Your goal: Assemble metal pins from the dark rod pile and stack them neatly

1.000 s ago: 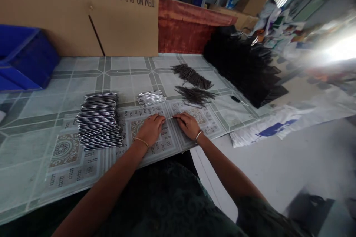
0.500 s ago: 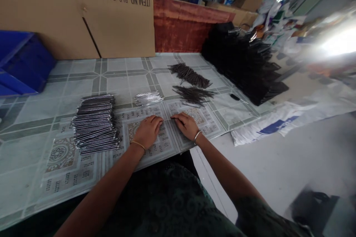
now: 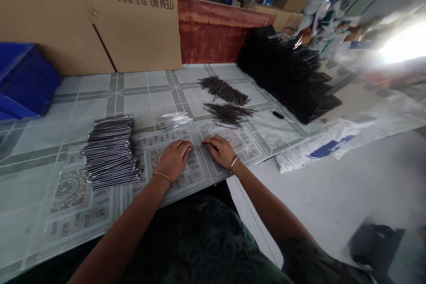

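Note:
My left hand [image 3: 175, 159], with a gold-coloured bangle at the wrist, is closed in a pinch over the patterned table cover. Opposite it, my right hand [image 3: 221, 151] pinches too, a silver bangle on its wrist. A thin, light-coloured rod [image 3: 198, 144] spans the small gap between both sets of fingertips; its ends are hidden. Just beyond the hands lie a small pile of shiny silver rods [image 3: 175, 120] and, to its right, a loose pile of thin dark sticks [image 3: 229, 114]. Left of my left hand is a large stack of dark, ridged metallic rods [image 3: 111, 153].
A second dark stick pile [image 3: 223, 90] lies farther back. Black goods [image 3: 286, 75] are heaped at the right, near a small black piece [image 3: 278, 115]. A cardboard sheet [image 3: 143, 40] and blue bin [image 3: 29, 80] stand at the back left. White sacking [image 3: 326, 144] hangs off the right edge.
The camera view has shifted slightly, so the scene sits a little farther left. Both hands keep nearly the same pose, with the thin rod still between them.

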The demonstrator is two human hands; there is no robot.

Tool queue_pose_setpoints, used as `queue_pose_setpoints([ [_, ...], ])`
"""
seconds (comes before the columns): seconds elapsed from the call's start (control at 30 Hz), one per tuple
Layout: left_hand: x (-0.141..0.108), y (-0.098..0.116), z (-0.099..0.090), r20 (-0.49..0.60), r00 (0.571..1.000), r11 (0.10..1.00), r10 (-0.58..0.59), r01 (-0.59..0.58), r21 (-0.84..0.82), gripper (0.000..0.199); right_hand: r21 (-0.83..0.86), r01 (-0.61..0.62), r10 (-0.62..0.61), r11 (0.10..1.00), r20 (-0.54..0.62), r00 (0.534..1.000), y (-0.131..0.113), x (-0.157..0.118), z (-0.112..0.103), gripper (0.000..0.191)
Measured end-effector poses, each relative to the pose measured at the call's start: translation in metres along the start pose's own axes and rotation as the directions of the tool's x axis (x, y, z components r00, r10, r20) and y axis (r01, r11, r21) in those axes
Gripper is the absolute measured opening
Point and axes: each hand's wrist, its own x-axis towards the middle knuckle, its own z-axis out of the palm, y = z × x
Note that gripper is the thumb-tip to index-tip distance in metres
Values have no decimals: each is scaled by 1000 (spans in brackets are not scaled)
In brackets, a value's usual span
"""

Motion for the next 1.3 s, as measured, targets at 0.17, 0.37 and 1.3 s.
queue_pose_setpoints([
  [0.17, 0, 1, -2, 10, 1000, 1000, 6, -6, 9, 27, 6, 12, -12, 1000, -11, 1000, -1, 0, 0, 26],
  [0.37, 0, -1, -1, 16, 1000, 999, -2, 3, -52, 28, 14, 12, -12, 1000, 2, 1000, -1, -1, 0, 26],
  [1.3, 0, -1, -1, 22, 999, 989, 35, -31, -146, 26, -65, 2, 2, 998, 70, 998, 0, -3, -2, 26],
])
